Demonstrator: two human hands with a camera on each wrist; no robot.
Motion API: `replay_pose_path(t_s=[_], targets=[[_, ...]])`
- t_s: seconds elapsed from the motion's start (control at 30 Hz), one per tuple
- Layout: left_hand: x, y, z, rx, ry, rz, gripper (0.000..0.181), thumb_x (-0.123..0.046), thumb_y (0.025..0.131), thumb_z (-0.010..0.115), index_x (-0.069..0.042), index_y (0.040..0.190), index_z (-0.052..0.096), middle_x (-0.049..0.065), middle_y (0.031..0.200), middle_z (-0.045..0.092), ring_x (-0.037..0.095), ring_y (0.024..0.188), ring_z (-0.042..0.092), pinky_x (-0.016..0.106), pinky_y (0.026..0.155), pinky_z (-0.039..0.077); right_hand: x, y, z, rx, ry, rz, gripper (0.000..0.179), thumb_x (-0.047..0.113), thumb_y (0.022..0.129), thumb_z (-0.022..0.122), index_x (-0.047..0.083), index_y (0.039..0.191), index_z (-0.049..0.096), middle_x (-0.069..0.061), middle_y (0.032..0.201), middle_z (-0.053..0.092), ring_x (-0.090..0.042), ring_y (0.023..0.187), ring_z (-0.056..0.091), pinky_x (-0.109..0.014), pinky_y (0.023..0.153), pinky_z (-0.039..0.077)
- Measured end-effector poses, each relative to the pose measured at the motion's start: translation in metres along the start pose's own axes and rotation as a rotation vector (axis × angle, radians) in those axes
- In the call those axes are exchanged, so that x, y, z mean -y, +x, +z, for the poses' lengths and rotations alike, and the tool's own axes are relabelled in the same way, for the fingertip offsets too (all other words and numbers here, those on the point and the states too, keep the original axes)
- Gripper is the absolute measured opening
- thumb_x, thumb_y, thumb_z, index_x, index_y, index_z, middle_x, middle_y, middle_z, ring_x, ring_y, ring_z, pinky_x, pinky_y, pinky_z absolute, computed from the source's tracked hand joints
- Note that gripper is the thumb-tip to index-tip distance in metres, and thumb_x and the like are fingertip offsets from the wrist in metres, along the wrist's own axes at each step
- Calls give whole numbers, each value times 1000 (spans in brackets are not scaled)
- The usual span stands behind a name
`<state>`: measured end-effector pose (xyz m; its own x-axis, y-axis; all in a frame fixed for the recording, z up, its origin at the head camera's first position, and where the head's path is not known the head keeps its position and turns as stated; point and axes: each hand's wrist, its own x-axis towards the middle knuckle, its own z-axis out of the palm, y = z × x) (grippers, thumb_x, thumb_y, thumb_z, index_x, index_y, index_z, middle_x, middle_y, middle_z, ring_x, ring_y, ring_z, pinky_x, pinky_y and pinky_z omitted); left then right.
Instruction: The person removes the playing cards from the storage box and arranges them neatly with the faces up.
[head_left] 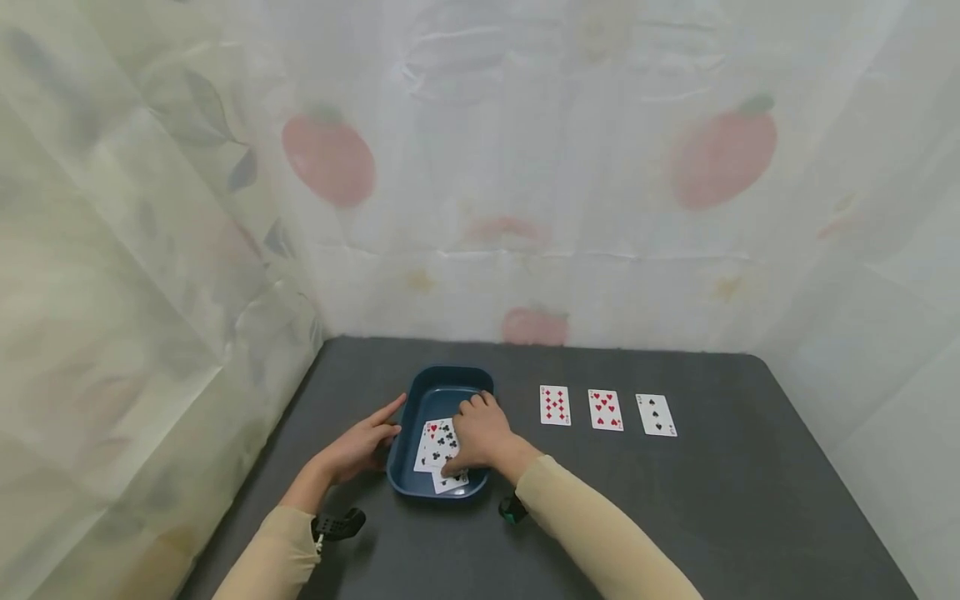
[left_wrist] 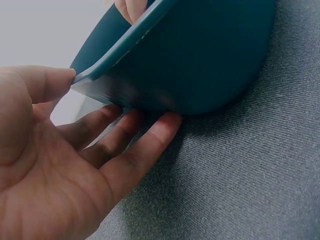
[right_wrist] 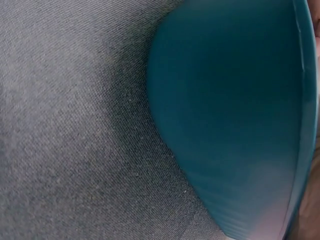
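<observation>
A blue tray with rounded corners stands on the table, holding several loose playing cards. At its left side is my left hand. In the left wrist view this hand's thumb touches the rim, and its other fingertips rest low against the outer wall. My right hand reaches into the tray, back of the hand upward. Its thumb lies over the lower card, while the other fingers bend down near the tray's right wall. I cannot tell whether it pinches a card. In the right wrist view the tray wall hides most of it.
Right of the tray, a row of face-up cards lies apart: a diamonds card, a hearts card and a spades card. The dark grey table is bordered by pale patterned curtains at the back and sides.
</observation>
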<state>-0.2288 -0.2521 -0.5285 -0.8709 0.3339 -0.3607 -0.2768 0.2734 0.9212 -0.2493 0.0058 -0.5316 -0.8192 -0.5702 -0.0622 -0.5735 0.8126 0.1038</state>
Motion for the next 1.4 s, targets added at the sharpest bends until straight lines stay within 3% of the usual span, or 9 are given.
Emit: replay_pose_path(t_s=[0.2, 0.4, 1.03, 1.4], targets=[[1, 1, 0, -14, 7, -5, 62, -22, 109, 49, -39, 163, 24, 22, 132, 47, 34, 124, 50, 62, 90, 52, 1, 1, 4, -15, -9, 6, 93, 88, 67, 67, 17, 126, 72, -4, 127, 61, -26, 122, 51, -51, 116, 29], [-1, 2, 1, -20, 9, -12, 62, -22, 109, 50, -42, 162, 26, 17, 110, 46, 33, 117, 49, 58, 87, 54, 4, -1, -4, 7, 6, 24, 88, 85, 68, 71, 17, 126, 73, -4, 128, 62, -26, 122, 51, -52, 115, 30], [0, 3, 2, -41, 15, -8, 62, -22, 108, 50, -40, 162, 27, 18, 116, 48, 32, 117, 50, 61, 87, 53, 7, -4, -13, 54, 74, 70, 91, 75, 68, 79, 10, 129, 67, -7, 133, 61, -28, 126, 49, -49, 113, 32], [-1, 2, 1, -21, 25, -4, 62, -21, 109, 48, -38, 164, 23, 14, 101, 44, 32, 107, 50, 55, 84, 54, 5, -8, -25, 28, 113, 25, 85, 70, 70, 81, 12, 131, 64, -5, 129, 62, -25, 120, 50, -48, 109, 36]])
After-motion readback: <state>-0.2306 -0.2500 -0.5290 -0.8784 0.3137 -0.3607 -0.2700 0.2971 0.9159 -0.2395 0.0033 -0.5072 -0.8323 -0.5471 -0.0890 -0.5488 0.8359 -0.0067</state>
